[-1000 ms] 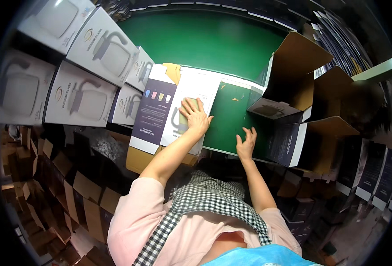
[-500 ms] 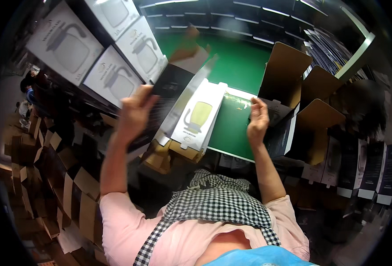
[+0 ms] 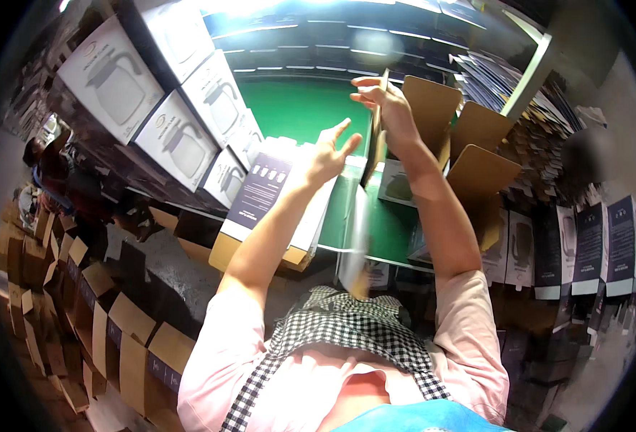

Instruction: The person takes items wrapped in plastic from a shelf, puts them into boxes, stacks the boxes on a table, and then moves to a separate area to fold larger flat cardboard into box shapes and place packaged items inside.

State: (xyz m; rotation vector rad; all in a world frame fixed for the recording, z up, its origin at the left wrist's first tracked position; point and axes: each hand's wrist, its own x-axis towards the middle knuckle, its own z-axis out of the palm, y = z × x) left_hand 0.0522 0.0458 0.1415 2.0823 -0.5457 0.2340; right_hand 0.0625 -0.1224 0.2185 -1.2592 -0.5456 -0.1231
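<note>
My right hand is raised above the green table and grips the top edge of a flat printed carton, which hangs upright and shows edge-on, blurred at its lower end. To the left of that carton my left hand is held up with fingers spread, close to the carton's face; I cannot tell whether it touches. Below the left hand lies a stack of flat white and dark purple cartons on a brown box at the table's near edge.
White boxes with kettle pictures are stacked high on the left. Open brown cardboard boxes stand at the right of the table. Flat dark cartons line the right side. Folded brown cartons fill the lower left. Another person is at far left.
The flat carton went from lying on the table to being lifted and turned upright. My right hand rose with it and my left hand came off the stack.
</note>
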